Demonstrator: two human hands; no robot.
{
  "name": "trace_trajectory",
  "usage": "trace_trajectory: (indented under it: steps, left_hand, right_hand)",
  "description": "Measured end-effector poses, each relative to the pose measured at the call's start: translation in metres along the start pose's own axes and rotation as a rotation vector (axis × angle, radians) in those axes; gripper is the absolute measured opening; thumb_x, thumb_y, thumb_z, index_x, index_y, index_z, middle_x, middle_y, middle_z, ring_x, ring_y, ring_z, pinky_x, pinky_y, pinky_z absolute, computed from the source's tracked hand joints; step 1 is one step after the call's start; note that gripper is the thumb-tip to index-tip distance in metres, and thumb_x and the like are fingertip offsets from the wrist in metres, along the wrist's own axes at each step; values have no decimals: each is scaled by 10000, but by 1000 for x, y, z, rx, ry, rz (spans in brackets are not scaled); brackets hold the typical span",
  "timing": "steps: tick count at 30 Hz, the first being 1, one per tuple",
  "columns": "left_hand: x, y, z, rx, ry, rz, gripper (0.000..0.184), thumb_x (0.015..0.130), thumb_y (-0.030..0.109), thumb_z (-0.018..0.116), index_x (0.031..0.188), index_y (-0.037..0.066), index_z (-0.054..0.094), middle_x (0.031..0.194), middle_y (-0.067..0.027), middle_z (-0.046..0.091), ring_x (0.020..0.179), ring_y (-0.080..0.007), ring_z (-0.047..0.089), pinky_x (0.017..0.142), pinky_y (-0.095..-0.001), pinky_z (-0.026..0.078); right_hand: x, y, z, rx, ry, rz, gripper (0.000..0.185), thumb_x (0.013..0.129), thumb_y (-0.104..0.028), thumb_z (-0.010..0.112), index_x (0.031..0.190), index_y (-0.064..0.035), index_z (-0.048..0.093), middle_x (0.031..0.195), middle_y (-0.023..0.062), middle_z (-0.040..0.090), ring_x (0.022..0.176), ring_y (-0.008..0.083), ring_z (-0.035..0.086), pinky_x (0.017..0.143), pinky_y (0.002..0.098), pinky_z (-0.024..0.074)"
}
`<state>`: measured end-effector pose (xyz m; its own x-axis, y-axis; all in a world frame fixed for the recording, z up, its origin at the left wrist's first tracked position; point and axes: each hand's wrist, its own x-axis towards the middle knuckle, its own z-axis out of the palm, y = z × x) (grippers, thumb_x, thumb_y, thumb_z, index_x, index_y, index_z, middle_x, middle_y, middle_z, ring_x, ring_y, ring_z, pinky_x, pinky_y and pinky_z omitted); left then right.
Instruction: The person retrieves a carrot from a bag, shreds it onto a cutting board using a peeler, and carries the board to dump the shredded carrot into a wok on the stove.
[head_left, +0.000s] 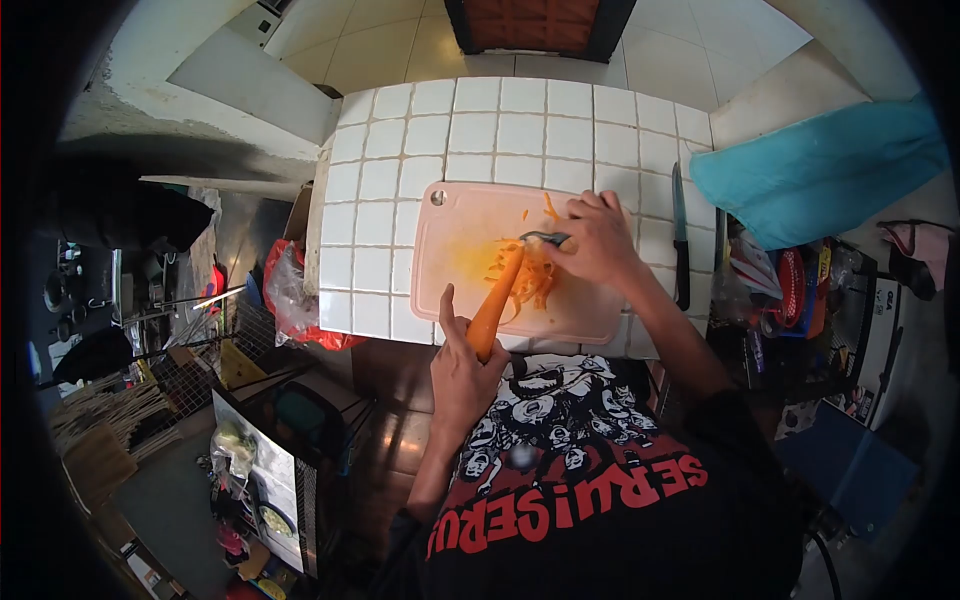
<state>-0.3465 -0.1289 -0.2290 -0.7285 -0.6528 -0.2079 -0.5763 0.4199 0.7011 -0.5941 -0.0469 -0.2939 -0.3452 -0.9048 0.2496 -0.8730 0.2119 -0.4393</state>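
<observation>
L hand (465, 358) clamped round the thick near end of a peeled-looking carrot (497, 303), index finger sticking up off to the side, other fingers wrapped. Carrot runs at a slant from L hand, nr the front edge of the cutting board (437, 265), up to about mid-board, its narrow end pointing away from the wearer. R hand (597, 240) closed on a small peeler (545, 238), handle mostly hidden by the fingers; peeler head right at the carrot's far tip, can't tell if blade is actually touching. Orange peelings (540, 282) heaped loosely under & R of the carrot's upper half, a few bits beyond the R hand's fingers, twd far edge. Board is pale pink w/ a hole in the far L corner, yellow-orange stain L of the pile; lies flat on a white-tiled counter (480, 125), grout lines dingy. Kitchen knife (681, 240) to R of board, lying on tiles, apart from it, black handle twd wearer, blade pointing away. Teal cloth (810, 170) hangs at counter's R side. Red plastic bag (337, 341) at counter's L side, lower down, w/ clear plastic over part of it. Wearer in black T-shirt (620, 510), b/w figure print + red lettering. Wire rack (200, 385) well off to L, low; contents too cluttered to ID.
</observation>
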Motion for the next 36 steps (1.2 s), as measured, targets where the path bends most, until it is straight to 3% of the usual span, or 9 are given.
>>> trace_trajectory:
  steps: [4,9,16,20,22,26,36]
  left_hand:
    - [1,0,-1,6,-17,-10,933,807,29,631,1536,18,49,872,-163,601,749,-384,663,648,-460,540]
    - [9,2,6,35,-29,-30,977,813,30,624,1549,39,-19,897,-178,612,745,-392,658,644,-462,537]
    - [14,6,6,112,-23,27,1025,825,40,638,1544,26,-93,972,-202,634,815,-403,668,684,-457,548]
    - [16,3,6,107,-7,94,1007,835,46,640,1548,20,-70,971,-202,634,831,-405,667,703,-454,549]
    - [15,8,3,145,-24,98,943,832,47,632,1535,-48,11,1021,-270,650,864,-405,668,676,-445,557]
    - [12,6,3,162,17,176,937,837,59,640,1538,-44,28,1005,-268,649,866,-405,668,689,-445,557]
    - [-4,-3,-4,18,1,58,915,845,57,646,1548,-14,64,1034,-218,632,871,-388,666,735,-442,546]
  right_hand:
    - [-1,3,-8,-59,-13,87,244,746,-354,769,790,-116,742,801,29,569,872,196,518,843,367,337]
    - [3,-41,-25,116,-14,-94,260,775,-374,754,782,-115,737,797,26,539,868,194,507,867,367,328]
    - [5,-71,-35,180,-110,-141,295,803,-409,723,816,-116,754,831,36,557,946,193,506,921,377,334]
    - [5,-63,-25,193,-61,-158,260,785,-382,752,793,-122,743,797,27,504,897,190,485,876,371,320]
    - [7,-54,-21,142,-80,-85,261,772,-382,758,788,-122,741,790,22,529,883,192,502,871,369,328]
    - [9,-22,-7,56,-54,-45,261,762,-382,762,772,-123,735,779,18,548,869,192,514,862,366,335]
    - [3,4,-6,-85,-41,144,319,814,-425,714,870,-114,756,802,34,603,890,189,521,884,364,334]
